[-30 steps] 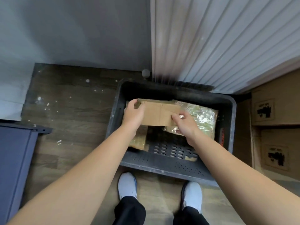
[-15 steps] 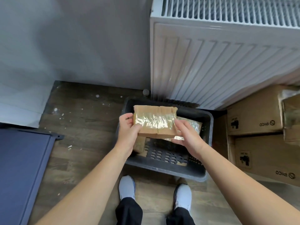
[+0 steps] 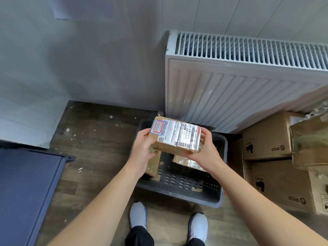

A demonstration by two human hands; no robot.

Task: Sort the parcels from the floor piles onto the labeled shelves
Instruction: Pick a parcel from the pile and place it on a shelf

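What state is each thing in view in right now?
parcel, held above the crate, label up.
left hand, grips the parcel's left end.
right hand, grips the parcel's right end.
crate, on the floor, open-topped.
second parcel, in the crate's left side.
third parcel, in the crate's right side.
boxes, closed, stacked beside the radiator.

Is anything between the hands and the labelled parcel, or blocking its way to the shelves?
Nothing visible. The left hand and right hand grip the parcel at its ends, above the black crate. No shelf is in view, so that path cannot be judged.
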